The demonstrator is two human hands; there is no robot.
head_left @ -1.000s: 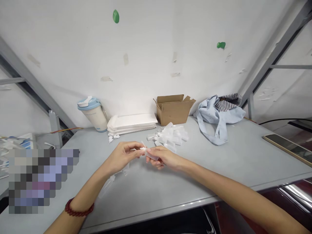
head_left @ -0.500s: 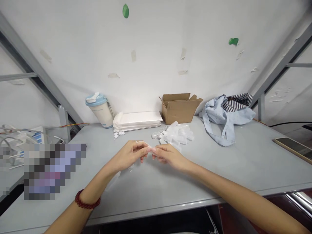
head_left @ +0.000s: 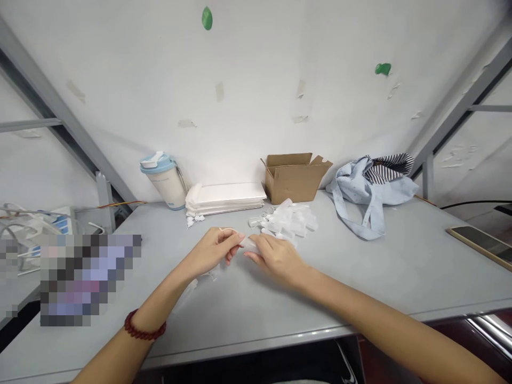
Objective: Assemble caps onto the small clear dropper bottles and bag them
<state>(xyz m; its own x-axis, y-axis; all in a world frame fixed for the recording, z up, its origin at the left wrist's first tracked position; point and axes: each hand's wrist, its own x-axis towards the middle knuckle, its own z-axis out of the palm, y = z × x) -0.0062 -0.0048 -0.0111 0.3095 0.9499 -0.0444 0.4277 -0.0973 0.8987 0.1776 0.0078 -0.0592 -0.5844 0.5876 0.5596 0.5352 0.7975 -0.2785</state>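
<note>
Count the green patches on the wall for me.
2: one green patch near the picture's top, left of centre; the other green patch lower and farther right, above the light-blue bag.

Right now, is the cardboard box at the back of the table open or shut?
Open: the cardboard box has raised flaps and its inner back wall shows. Whether it holds anything cannot be told.
</note>
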